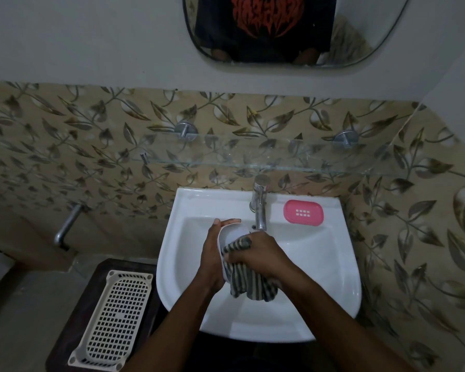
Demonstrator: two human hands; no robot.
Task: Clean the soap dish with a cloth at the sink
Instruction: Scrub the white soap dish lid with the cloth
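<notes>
Centre frame, our left hand [212, 255] curls its fingers round the dish [232, 233]; our right hand [262, 253] clutches the cloth [249, 283] inside it. We should steady the dish and rub its corners.

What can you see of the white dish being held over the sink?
The white dish is oval and smooth, plastic by its look, with a raised rim. It is held on edge above the sink basin, hollow side facing right. The left hand holds its back and rim; the right hand presses a striped cloth into the hollow, hiding the lower part.
</notes>
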